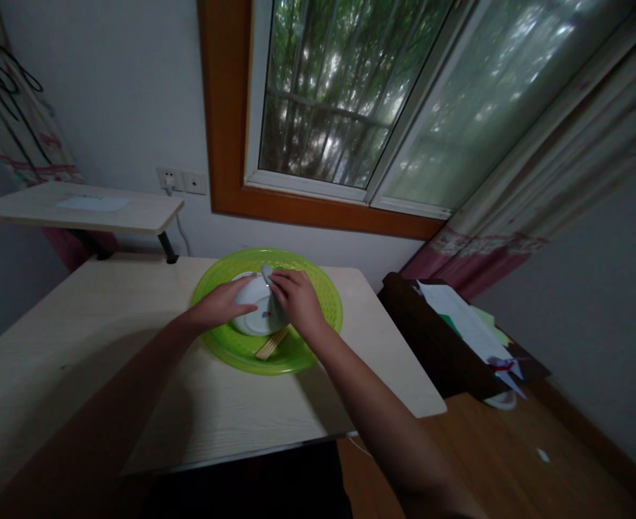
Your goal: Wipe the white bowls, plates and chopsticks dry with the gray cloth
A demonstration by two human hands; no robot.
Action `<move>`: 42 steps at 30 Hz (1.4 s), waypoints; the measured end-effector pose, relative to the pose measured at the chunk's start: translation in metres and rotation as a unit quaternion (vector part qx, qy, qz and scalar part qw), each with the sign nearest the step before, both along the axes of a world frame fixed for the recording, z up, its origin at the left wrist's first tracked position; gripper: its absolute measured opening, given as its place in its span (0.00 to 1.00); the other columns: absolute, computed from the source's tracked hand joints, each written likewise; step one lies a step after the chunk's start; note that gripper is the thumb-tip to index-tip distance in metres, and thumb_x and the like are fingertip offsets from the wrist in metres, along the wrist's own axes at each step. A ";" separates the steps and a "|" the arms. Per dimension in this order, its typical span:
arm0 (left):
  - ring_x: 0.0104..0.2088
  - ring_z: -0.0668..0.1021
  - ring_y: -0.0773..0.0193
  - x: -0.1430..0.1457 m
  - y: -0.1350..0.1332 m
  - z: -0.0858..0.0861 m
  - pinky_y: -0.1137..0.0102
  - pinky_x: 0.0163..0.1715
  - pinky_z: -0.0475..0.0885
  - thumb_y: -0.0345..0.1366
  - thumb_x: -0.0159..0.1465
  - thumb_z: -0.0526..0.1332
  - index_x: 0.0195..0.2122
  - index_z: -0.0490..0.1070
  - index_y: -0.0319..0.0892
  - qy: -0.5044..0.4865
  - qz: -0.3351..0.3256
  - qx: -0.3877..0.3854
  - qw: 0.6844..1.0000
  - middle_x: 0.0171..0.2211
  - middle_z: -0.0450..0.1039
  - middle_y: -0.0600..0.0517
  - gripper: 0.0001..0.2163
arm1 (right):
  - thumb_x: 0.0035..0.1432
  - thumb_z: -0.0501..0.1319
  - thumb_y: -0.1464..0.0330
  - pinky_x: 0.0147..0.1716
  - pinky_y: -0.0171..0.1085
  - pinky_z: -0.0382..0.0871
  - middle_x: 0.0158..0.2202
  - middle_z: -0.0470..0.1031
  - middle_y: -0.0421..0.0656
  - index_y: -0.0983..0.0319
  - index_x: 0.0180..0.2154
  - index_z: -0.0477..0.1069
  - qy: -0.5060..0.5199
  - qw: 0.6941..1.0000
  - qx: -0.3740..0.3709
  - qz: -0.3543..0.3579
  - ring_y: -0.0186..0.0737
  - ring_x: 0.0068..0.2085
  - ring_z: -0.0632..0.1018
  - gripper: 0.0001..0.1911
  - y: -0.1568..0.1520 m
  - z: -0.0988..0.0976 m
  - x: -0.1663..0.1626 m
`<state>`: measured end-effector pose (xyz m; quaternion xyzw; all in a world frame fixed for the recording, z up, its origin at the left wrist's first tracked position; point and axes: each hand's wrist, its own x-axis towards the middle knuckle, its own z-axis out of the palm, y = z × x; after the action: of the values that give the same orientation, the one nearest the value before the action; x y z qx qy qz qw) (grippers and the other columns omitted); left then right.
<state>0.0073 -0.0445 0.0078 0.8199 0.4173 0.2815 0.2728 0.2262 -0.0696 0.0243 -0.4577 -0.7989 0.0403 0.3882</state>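
Observation:
A round green plastic basket point(217, 358) sits on the table, with a white bowl point(253, 323) in it. The bowl bears a small coloured mark; I cannot tell which way up it lies. My left hand point(223, 304) grips the bowl's left side, thumb and fingers apart across its edge. At the bowl's upper right, my right hand point(299, 299) has its fingers closed on a pale grey piece point(266, 272), whose kind is unclear. Several light wooden chopsticks point(269, 346) lie in the basket below the bowl, their far ends hidden.
The pale wooden table point(231, 418) has a raised shelf point(150, 216) at left, with a paper on it. Behind are a wall socket point(182, 180) and a window point(344, 94). Papers point(469, 324) lie on a dark brown piece of furniture point(420, 339) to the right.

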 end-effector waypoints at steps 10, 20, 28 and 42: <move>0.61 0.71 0.50 -0.001 0.002 0.000 0.58 0.63 0.62 0.45 0.56 0.65 0.64 0.63 0.42 0.002 -0.014 -0.001 1.000 0.63 0.67 0.45 0.34 | 0.67 0.55 0.67 0.60 0.50 0.65 0.56 0.75 0.50 0.60 0.57 0.73 -0.009 0.999 -0.016 -0.040 0.48 0.56 0.74 0.19 -0.006 -0.023 0.031; 0.60 0.72 0.48 -0.001 0.001 0.001 0.57 0.62 0.63 0.46 0.56 0.65 0.63 0.64 0.41 0.001 -0.006 -0.005 1.000 0.61 0.69 0.44 0.34 | 0.66 0.53 0.70 0.62 0.49 0.64 0.57 0.74 0.53 0.64 0.58 0.72 -0.029 0.999 -0.018 -0.039 0.48 0.58 0.73 0.21 -0.011 -0.005 0.011; 0.61 0.71 0.48 -0.002 0.008 -0.008 0.58 0.62 0.64 0.48 0.54 0.66 0.64 0.64 0.41 -0.001 0.005 -0.008 1.000 0.62 0.68 0.44 0.36 | 0.67 0.52 0.69 0.68 0.49 0.55 0.65 0.65 0.51 0.63 0.63 0.65 -0.031 0.998 -0.039 0.034 0.45 0.66 0.65 0.24 -0.014 0.000 -0.007; 0.61 0.71 0.50 -0.001 0.006 -0.001 0.57 0.63 0.62 0.48 0.54 0.67 0.63 0.65 0.44 -0.040 -0.013 -0.041 0.998 0.63 0.67 0.46 0.35 | 0.69 0.50 0.62 0.68 0.51 0.54 0.67 0.61 0.50 0.62 0.66 0.60 0.027 0.995 -0.098 0.000 0.46 0.68 0.63 0.27 -0.014 -0.024 0.022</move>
<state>0.0062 -0.0390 0.0068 0.8014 0.4068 0.2928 0.3265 0.2478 -0.0840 0.0006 -0.4926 -0.7800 0.1311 0.3629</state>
